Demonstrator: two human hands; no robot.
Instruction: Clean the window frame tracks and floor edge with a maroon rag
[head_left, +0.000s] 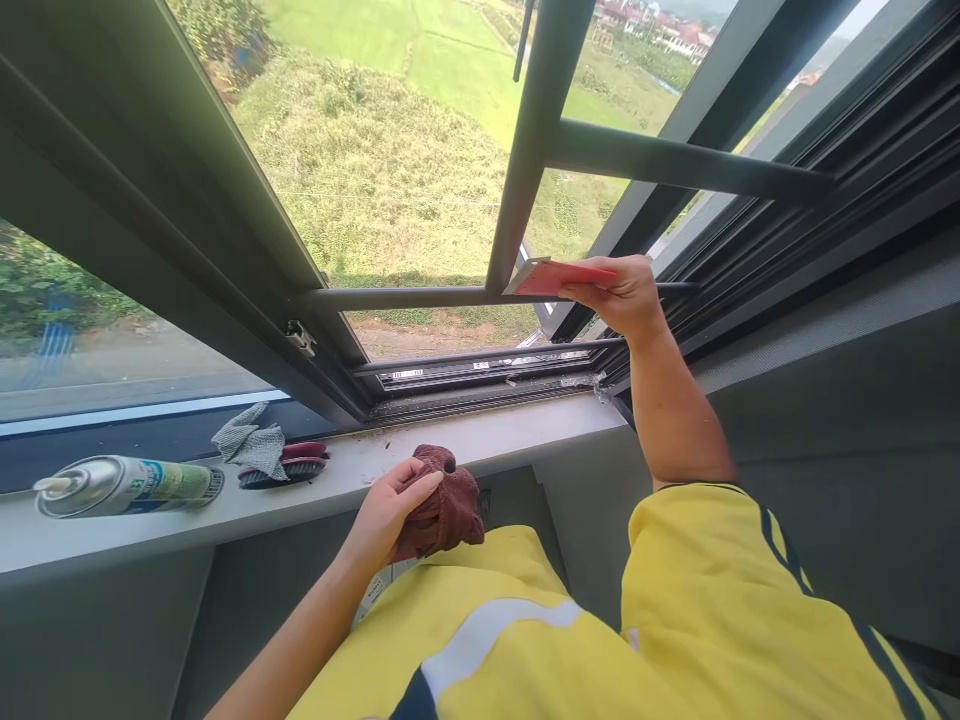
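Observation:
My right hand [622, 295] grips a flat red scraper [559, 276] and presses its edge against the lower bar of the open window sash [420, 297]. My left hand [390, 510] rests at the front edge of the white sill [510, 425] and clutches a dark red-brown rag [446, 505]. Both arms reach out from yellow sleeves with a white stripe.
On the sill at left lie a silver spray can [124, 485] on its side, a small brush with dark bristles [289, 468] and a grey glove [251, 440] on top of it. Dirt specks dot the sill. The dark window track [487, 385] runs behind; fields lie outside.

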